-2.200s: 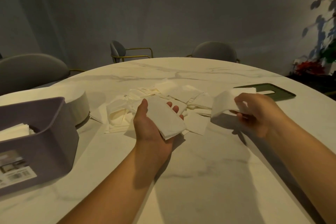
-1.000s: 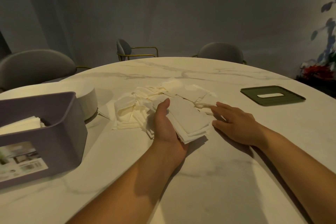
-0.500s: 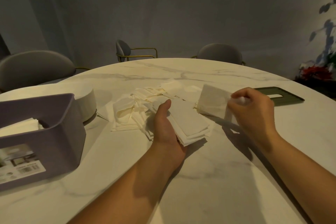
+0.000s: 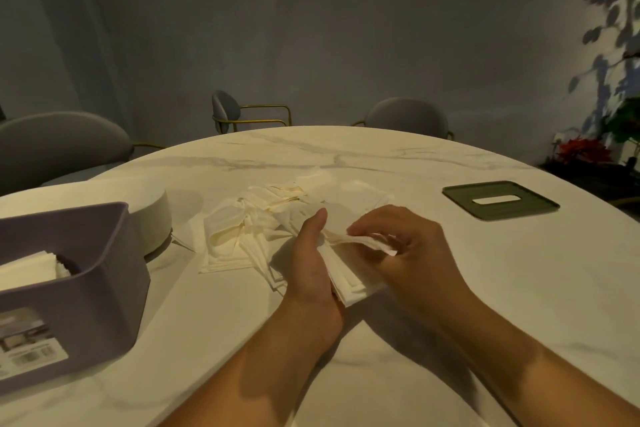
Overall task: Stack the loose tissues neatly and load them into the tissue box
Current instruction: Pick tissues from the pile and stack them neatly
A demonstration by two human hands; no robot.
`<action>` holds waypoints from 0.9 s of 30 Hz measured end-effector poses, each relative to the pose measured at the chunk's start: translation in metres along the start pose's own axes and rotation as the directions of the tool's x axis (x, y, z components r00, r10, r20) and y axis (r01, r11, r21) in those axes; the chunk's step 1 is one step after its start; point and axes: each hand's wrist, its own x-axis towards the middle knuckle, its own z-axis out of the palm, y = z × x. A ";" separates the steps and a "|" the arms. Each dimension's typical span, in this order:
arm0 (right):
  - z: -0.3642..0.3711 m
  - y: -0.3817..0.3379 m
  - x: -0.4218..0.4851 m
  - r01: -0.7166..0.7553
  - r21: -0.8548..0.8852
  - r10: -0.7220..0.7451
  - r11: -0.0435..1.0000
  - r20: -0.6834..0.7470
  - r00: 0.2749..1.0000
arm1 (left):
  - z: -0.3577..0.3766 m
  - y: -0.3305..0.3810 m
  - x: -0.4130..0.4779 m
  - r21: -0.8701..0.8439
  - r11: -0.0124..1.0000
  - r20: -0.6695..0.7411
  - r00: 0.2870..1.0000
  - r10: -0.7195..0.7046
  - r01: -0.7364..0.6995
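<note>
My left hand lies palm up at the table's middle and holds a stack of folded white tissues. My right hand is over the stack, pinching one tissue and laying it on top. Behind the hands a heap of loose tissues spreads on the marble table. The purple tissue box stands at the left with tissues inside it. Its green lid with a slot lies at the far right.
A round white object sits behind the box. Grey chairs stand around the far side of the table. A plant with red flowers is at the right wall.
My right hand picked a tissue from the heap, lifted it, and has brought it left and down onto the stack in my left hand.
</note>
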 end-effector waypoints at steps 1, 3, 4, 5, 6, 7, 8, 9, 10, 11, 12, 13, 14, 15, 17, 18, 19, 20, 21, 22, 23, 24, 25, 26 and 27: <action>0.001 0.000 0.000 -0.036 -0.045 0.036 0.998 0.009 0.999 | 0.000 0.000 0.000 -0.006 1.000 -0.006 1.000 -0.009 0.009; -0.001 0.002 0.000 -0.095 -0.109 0.095 0.989 -0.006 0.995 | 0.001 0.000 -0.001 0.004 1.000 -0.017 1.000 -0.009 0.009; -0.002 0.001 0.000 -0.113 -0.124 0.113 0.986 -0.003 0.994 | 0.000 0.000 -0.001 0.009 1.000 -0.022 1.000 -0.006 0.006; -0.004 0.001 0.001 -0.120 -0.135 0.122 0.984 0.005 0.992 | 0.000 0.000 -0.001 0.010 1.000 -0.030 0.999 -0.011 0.012; -0.005 0.000 0.001 -0.108 -0.151 0.113 0.983 0.025 0.993 | 0.000 0.001 0.000 0.007 1.000 -0.036 0.999 -0.014 0.014; -0.006 -0.001 0.001 -0.072 -0.174 0.084 0.982 0.060 0.995 | 0.000 0.002 0.001 -0.001 1.000 -0.037 0.999 -0.016 0.016; -0.006 -0.001 0.001 -0.028 -0.199 0.051 0.980 0.113 0.992 | -0.001 0.002 0.002 -0.016 1.000 -0.045 0.999 -0.023 0.023; -0.005 -0.001 0.000 0.010 -0.214 0.028 0.977 0.176 0.984 | -0.002 0.003 0.002 -0.028 0.999 -0.049 0.998 -0.037 0.036; -0.005 -0.001 -0.001 0.032 -0.221 0.024 0.975 0.248 0.969 | -0.004 0.003 0.004 -0.030 0.999 -0.043 0.998 -0.045 0.044; -0.006 0.001 -0.002 0.037 -0.215 0.034 0.976 0.319 0.947 | -0.005 0.003 0.005 -0.028 0.998 -0.032 0.998 -0.051 0.050; -0.006 0.001 -0.002 0.018 -0.195 0.059 0.981 0.382 0.922 | -0.006 0.002 0.005 -0.021 0.999 -0.039 0.998 -0.047 0.046; -0.009 0.002 -0.002 -0.016 -0.159 0.082 0.987 0.417 0.905 | -0.006 0.002 0.006 -0.008 0.999 -0.054 0.998 -0.040 0.039; -0.011 0.003 -0.002 -0.050 -0.110 0.092 0.993 0.418 0.904 | -0.007 0.001 0.007 -0.001 1.000 -0.081 0.996 -0.024 0.024; -0.013 0.002 -0.001 -0.084 -0.055 0.099 0.995 0.389 0.916 | -0.007 0.000 0.008 -0.005 1.000 -0.110 0.994 0.002 -0.002; -0.015 -0.001 0.000 -0.171 0.082 0.142 0.982 0.276 0.950 | -0.010 -0.002 0.013 0.012 0.997 -0.175 0.981 0.080 -0.079; -0.015 -0.001 0.001 -0.233 0.166 0.196 0.958 0.214 0.957 | -0.011 -0.003 0.015 0.038 0.993 -0.198 0.973 0.117 -0.112; -0.014 -0.001 0.002 -0.303 0.241 0.267 0.922 0.172 0.948 | -0.010 -0.003 0.015 0.048 0.990 -0.205 0.968 0.143 -0.136; -0.013 -0.002 0.002 -0.376 0.293 0.339 0.879 0.169 0.925 | -0.009 -0.003 0.013 0.044 0.989 -0.199 0.968 0.150 -0.144; -0.013 -0.003 0.002 -0.432 0.325 0.384 0.841 0.203 0.901 | -0.008 -0.004 0.013 0.031 0.989 -0.192 0.970 0.146 -0.143; -0.013 -0.003 0.001 -0.469 0.352 0.398 0.810 0.258 0.880 | -0.007 -0.003 0.011 0.014 0.990 -0.181 0.974 0.138 -0.138; -0.013 -0.002 0.000 -0.496 0.385 0.393 0.778 0.317 0.863 | -0.005 -0.004 0.010 -0.006 0.992 -0.164 0.978 0.126 -0.129; -0.012 -0.001 -0.001 -0.514 0.418 0.380 0.749 0.364 0.850 | -0.004 -0.003 0.008 -0.022 0.993 -0.146 0.983 0.113 -0.118; -0.011 -0.001 -0.003 -0.513 0.441 0.356 0.736 0.391 0.848 | -0.004 -0.003 0.008 -0.026 0.994 -0.132 0.986 0.099 -0.103; -0.011 -0.001 -0.003 -0.499 0.454 0.337 0.738 0.394 0.855 | -0.004 -0.003 0.008 -0.013 0.996 -0.118 0.989 0.089 -0.091; -0.010 0.001 -0.002 -0.488 0.466 0.329 0.738 0.383 0.863 | -0.005 -0.003 0.009 0.012 0.996 -0.111 0.990 0.090 -0.089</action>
